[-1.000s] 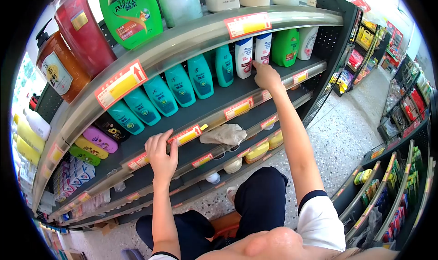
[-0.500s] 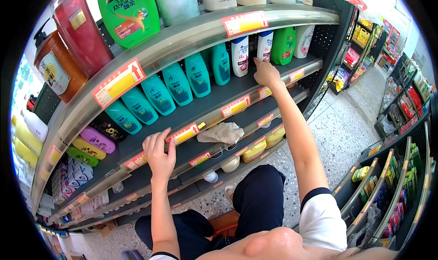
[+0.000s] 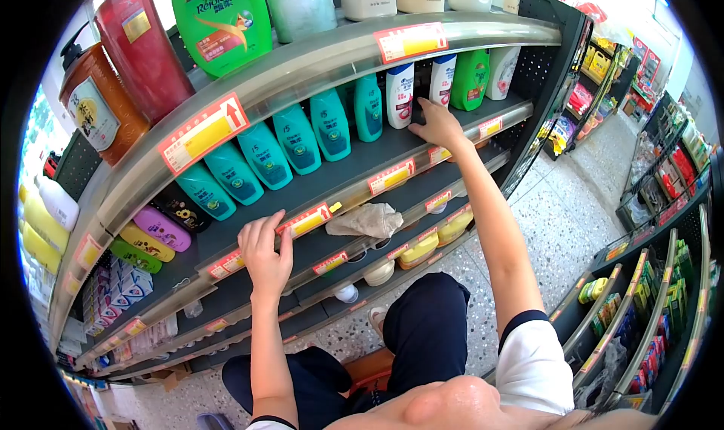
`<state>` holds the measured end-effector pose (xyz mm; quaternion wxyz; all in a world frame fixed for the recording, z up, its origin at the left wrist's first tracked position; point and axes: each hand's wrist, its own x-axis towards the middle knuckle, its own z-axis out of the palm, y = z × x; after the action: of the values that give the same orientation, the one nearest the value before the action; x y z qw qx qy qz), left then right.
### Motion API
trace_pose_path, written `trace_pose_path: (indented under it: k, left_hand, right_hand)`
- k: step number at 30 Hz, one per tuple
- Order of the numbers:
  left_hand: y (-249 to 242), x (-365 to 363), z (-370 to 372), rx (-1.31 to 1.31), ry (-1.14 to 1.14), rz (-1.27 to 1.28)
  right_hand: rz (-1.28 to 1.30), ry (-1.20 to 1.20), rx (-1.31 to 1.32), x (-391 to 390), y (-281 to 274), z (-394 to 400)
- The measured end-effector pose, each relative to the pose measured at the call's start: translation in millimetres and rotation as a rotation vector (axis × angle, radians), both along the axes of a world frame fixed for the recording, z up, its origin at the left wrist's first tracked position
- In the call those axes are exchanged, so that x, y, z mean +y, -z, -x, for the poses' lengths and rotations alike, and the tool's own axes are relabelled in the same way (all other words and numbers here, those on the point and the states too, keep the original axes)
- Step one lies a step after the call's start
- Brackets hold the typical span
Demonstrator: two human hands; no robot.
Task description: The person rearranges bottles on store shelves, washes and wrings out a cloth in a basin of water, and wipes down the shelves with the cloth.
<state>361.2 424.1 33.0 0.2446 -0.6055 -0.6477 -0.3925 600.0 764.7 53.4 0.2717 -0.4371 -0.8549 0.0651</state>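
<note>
My right hand reaches over the middle shelf, thumb and index finger apart and nothing between them. Its fingertips are in front of the gap between two white shampoo bottles with dark blue caps, the nearer one to their left and the other just behind them. A green bottle and a pale bottle stand to the right. Several teal shampoo bottles form a row to the left. My left hand rests with loosely spread fingers on the shelf's front edge, beside a price label.
A crumpled beige cloth lies on the shelf edge below. Overhead, the upper shelf's rail carries large bottles, among them a green Rejoice bottle. A second rack stands at my right, beyond the speckled floor.
My right hand has drawn slightly left from the base of the right-hand white bottle, and its thumb and index finger have spread. The left hand stays on the shelf edge.
</note>
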Motion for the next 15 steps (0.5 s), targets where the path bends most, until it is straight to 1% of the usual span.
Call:
trace_pose_path:
  k: [3, 9, 12, 15]
  left_hand:
    - [0, 0, 0, 0.004, 0.000, -0.004]
    - [0, -1, 1, -0.010, -0.001, 0.016]
    - [1, -1, 3, 0.000, -0.002, 0.019]
    - [1, -1, 2, 0.008, -0.004, 0.021]
  right_hand:
    - [0.097, -0.094, 0.033, -12, -12, 2]
    - [0.142, 0.099, 0.099, -33, -20, 19]
    - [0.043, 0.193, 0.070, -32, -18, 23]
    - [0.010, 0.206, 0.054, -30, -19, 26]
